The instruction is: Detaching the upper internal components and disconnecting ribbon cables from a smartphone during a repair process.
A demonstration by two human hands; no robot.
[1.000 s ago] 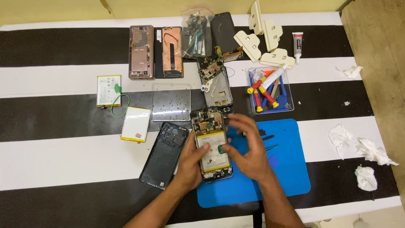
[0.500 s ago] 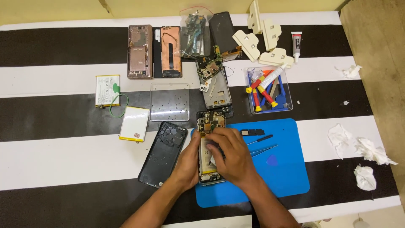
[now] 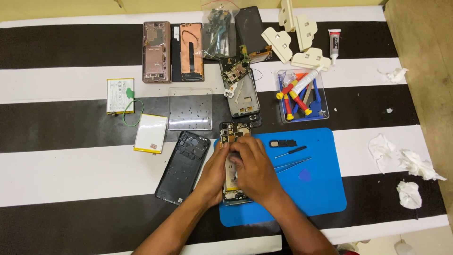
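Pressing into opened phone [image 3: 234, 163] on blue mat [image 3: 311, 189], our left hand [image 3: 214, 172] gripping its edge, right hand [image 3: 252, 165] fingers pinched over board; next likely needs tweezers [image 3: 292, 164] beside right hand.

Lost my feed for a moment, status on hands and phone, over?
Both hands on opened phone: left hand at its left edge, right hand pressing on top. Phone flat on blue mat. Tweezers and screwdriver lie alongside, apart.

Bare blue mat [image 3: 321, 189] lies right of the hands; tweezers [image 3: 292, 164], screwdriver [image 3: 290, 151] crowd its far part.
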